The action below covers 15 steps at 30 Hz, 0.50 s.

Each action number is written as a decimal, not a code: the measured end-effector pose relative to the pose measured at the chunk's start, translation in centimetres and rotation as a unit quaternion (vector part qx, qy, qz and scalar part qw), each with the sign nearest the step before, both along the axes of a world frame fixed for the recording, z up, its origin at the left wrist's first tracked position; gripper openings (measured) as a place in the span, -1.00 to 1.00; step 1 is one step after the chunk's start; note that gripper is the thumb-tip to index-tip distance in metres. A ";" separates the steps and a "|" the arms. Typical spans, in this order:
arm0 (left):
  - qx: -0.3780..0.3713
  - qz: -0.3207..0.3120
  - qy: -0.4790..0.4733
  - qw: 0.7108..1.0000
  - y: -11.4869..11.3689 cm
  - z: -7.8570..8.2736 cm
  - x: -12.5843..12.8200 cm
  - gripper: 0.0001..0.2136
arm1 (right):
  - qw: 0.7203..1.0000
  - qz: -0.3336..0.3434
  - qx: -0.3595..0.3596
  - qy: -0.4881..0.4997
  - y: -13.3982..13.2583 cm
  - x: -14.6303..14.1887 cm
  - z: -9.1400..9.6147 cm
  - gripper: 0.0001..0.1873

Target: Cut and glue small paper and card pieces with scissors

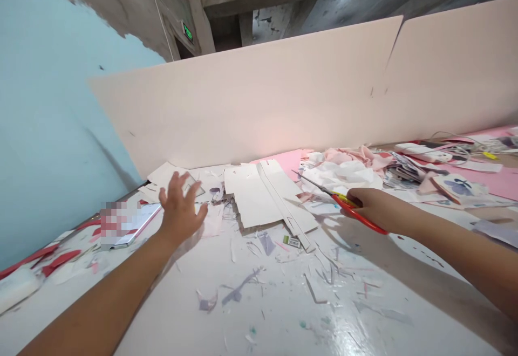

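Observation:
My right hand (pixel 370 207) grips a pair of scissors (pixel 338 198) with red and yellow handles, the blades pointing up and left over the table. The blades look closed or nearly so. My left hand (pixel 181 205) hovers with fingers spread and nothing in them, close to a white card piece (pixel 164 175) at the back left. Between the hands lie stacked sheets of white card (pixel 254 197) with stepped edges. A narrow white strip (pixel 277 197) rests across them. A small green-and-white label (pixel 291 241) is just in front.
Paper scraps (pixel 243 286) litter the white table (pixel 174 318). Crumpled tissue (pixel 343 175), pink sheets (pixel 504 180) and a cable (pixel 457 145) lie to the right. A flat object with a bright screen (pixel 143 224) and red scraps (pixel 60 261) are at left. A pale partition (pixel 259 113) stands behind.

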<state>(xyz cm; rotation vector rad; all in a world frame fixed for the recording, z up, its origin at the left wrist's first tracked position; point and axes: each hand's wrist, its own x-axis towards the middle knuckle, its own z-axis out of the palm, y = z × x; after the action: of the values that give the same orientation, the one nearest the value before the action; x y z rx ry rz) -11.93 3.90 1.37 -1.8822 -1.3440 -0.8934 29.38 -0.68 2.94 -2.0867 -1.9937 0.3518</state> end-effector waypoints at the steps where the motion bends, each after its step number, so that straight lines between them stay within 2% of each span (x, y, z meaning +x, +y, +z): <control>1: -0.008 -0.025 0.047 0.999 -0.4 0.0 0.6 -0.71 | 0.999 0.013 0.000 0.052 0.0 0.0 0.0 -0.77; 4: -0.119 -0.126 0.119 0.978 -1.6 0.0 2.6 -0.80 | 0.965 0.076 -0.039 0.247 -0.5 -0.5 0.0 -0.85; 6: -0.236 -0.151 0.063 0.958 -2.2 0.1 4.0 -0.80 | 0.926 0.124 -0.085 0.345 -1.2 -1.3 0.0 -0.82; 8: -0.364 -0.125 -0.054 0.921 -2.6 0.2 5.2 -0.81 | 0.892 0.146 -0.132 0.407 -1.9 -2.3 -0.1 -0.73; 10: -0.488 -0.102 -0.183 0.847 -2.5 0.4 6.2 -0.84 | 0.862 0.145 -0.171 0.456 -2.5 -3.3 -0.3 -0.64; 12: -0.576 -0.100 -0.304 0.752 -2.1 0.6 6.8 -0.86 | 0.842 0.155 -0.183 0.483 -3.0 -4.1 -0.6 -0.56; 13: -0.602 -0.103 -0.349 0.711 -1.8 0.6 7.0 -0.88 | 0.836 0.163 -0.183 0.492 -3.2 -4.5 -0.8 -0.53; 15: -0.627 -0.113 -0.402 0.658 -1.3 0.7 7.5 -0.91 | 0.828 0.181 -0.180 0.500 -3.5 -4.9 -1.0 -0.48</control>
<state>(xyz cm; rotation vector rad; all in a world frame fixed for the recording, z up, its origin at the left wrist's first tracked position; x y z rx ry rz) -4.47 2.58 2.10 -2.8228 -2.8366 -1.0777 24.50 -4.21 1.94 -1.1422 -1.6373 1.6026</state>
